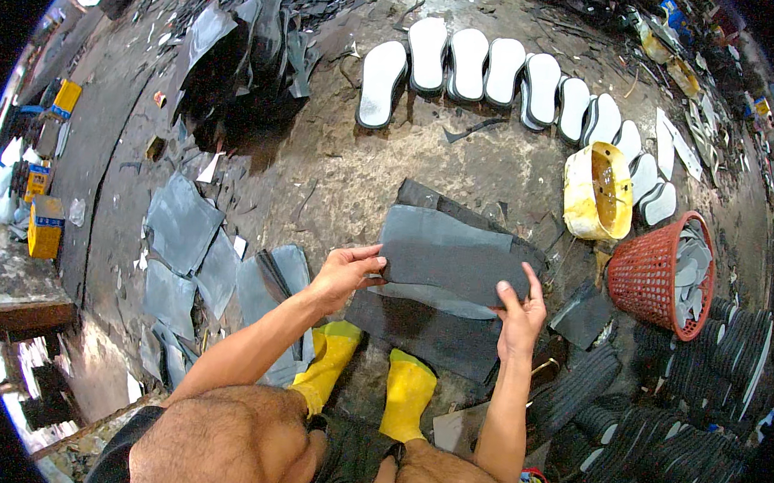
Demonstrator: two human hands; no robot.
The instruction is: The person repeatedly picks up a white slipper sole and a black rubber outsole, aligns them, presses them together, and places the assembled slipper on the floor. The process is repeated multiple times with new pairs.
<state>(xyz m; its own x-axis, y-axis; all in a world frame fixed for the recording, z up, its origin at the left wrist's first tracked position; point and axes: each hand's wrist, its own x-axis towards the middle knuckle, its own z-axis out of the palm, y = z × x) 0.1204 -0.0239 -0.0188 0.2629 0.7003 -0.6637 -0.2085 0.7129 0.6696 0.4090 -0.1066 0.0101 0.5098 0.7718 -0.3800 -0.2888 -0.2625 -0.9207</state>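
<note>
A dark grey sole-shaped piece (448, 265) lies on a lighter blue-grey rubber sheet (442, 227) in front of me. My left hand (349, 273) pinches the left end of these layers, thumb on top. At the right end my right hand (519, 318) has its thumb and forefinger spread, the thumb touching the edge of the layers; its other fingers are partly hidden. Larger black sheets (426, 329) lie beneath, just beyond my yellow socks (407, 400).
White-topped soles (427, 54) form a curved row at the back. To the right are a yellow glue container (628, 196) and a red basket (644, 282) of grey scraps, with stacked dark soles (737, 365) nearby. Blue-grey sheets (182, 223) lie left; a black sheet heap (246, 70) stands farther back.
</note>
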